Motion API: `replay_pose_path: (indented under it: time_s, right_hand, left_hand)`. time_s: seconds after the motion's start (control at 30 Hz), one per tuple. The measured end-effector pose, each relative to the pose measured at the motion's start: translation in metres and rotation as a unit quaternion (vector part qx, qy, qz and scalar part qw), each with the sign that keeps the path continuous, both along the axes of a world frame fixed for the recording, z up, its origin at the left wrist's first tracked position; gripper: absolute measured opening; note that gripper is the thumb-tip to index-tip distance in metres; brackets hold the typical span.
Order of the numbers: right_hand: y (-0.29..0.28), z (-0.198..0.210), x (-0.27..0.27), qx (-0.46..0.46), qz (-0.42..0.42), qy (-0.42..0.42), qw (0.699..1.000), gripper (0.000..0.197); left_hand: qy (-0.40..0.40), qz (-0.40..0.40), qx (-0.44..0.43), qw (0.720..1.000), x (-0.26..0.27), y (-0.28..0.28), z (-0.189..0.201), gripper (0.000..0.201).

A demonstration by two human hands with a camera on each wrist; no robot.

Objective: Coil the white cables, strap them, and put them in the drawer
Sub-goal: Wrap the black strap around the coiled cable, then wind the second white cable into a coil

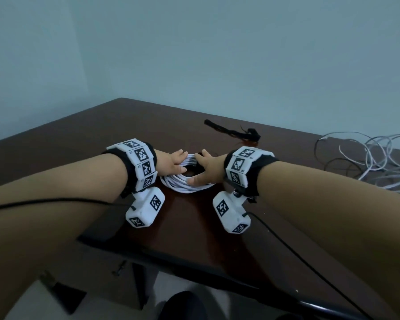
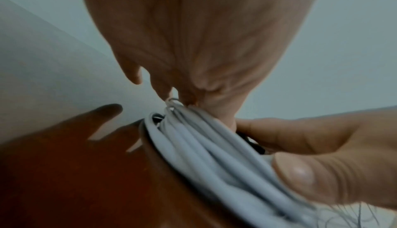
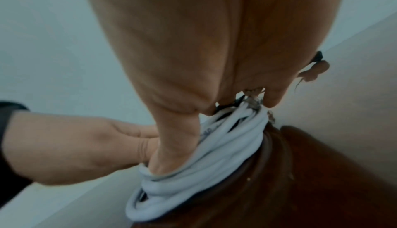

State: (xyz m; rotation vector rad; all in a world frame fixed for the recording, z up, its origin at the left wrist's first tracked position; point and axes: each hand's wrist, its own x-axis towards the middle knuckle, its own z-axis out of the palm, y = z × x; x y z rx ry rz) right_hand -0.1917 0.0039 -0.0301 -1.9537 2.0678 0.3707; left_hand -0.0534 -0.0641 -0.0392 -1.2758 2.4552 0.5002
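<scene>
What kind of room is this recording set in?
Probably a plain office or workroom: a dark wooden desk stands against a bare pale wall, with a coiled white cable under both hands and loose white cables lying at the desk's right end.

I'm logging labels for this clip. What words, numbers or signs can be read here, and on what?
No readable words or numbers.
Wristbands and wrist cameras: black-and-white square marker patterns, no letters.
Coil: faint dark print on one strand in the right wrist view, too blurred to read.
</scene>
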Motion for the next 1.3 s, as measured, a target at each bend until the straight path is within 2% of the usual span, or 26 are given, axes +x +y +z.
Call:
replay_pose_path:
  time_s: [0.13, 0.23, 0.37, 0.43, 0.53, 0.63, 0.7, 0.77, 0.87, 1.0, 1.1, 1.23, 1.3]
  right_hand:
    - [0.008, 0.014, -0.010, -0.043, -0.042, -0.099, 0.993, 0.097]
    - [0.023, 0.034, -0.026, -0.088, -0.074, -0.162, 0.980, 0.094]
    - [0.051, 0.051, -0.056, -0.175, -0.153, -0.246, 0.941, 0.083]
    - [0.066, 0.051, -0.073, -0.202, -0.201, -0.252, 0.925, 0.081]
    - [0.093, 0.049, -0.101, -0.235, -0.264, -0.253, 0.901, 0.070]
    - [0.125, 0.050, -0.134, -0.255, -0.317, -0.250, 0.879, 0.063]
    - [0.148, 0.051, -0.157, -0.270, -0.348, -0.238, 0.865, 0.053]
    - [0.170, 0.051, -0.181, -0.285, -0.385, -0.225, 0.848, 0.045]
    - [0.202, 0.046, -0.220, -0.308, -0.432, -0.197, 0.824, 0.034]
    - [0.239, 0.045, -0.258, -0.343, -0.463, -0.186, 0.796, 0.030]
    - [0.268, 0.048, -0.283, -0.340, -0.484, -0.149, 0.793, 0.027]
    - [0.307, 0.044, -0.306, -0.319, -0.515, -0.094, 0.790, 0.025]
    - [0.324, 0.039, -0.312, -0.325, -0.531, -0.064, 0.780, 0.022]
  left_hand:
    - [0.087, 0.037, 0.016, 0.995, 0.007, 0.009, 0.025, 0.059]
    - [0.148, 0.069, -0.016, 0.986, 0.013, 0.020, 0.049, 0.057]
    - [0.238, 0.093, -0.075, 0.964, 0.001, 0.037, 0.075, 0.056]
    - [0.301, 0.102, -0.069, 0.946, -0.016, 0.046, 0.083, 0.053]
    - [0.430, 0.151, 0.021, 0.890, -0.052, 0.061, 0.087, 0.049]
    - [0.480, 0.153, 0.087, 0.859, -0.098, 0.082, 0.088, 0.044]
    - [0.500, 0.146, 0.109, 0.847, -0.132, 0.098, 0.085, 0.036]
    - [0.507, 0.133, 0.138, 0.840, -0.164, 0.114, 0.079, 0.042]
    - [0.487, 0.105, 0.186, 0.847, -0.211, 0.139, 0.067, 0.049]
    - [0.475, 0.081, 0.213, 0.850, -0.264, 0.171, 0.053, 0.042]
    - [0.459, 0.059, 0.243, 0.853, -0.297, 0.199, 0.045, 0.031]
    - [0.436, 0.020, 0.285, 0.853, -0.328, 0.232, 0.032, 0.026]
    - [0.420, -0.007, 0.302, 0.856, -0.341, 0.247, 0.025, 0.019]
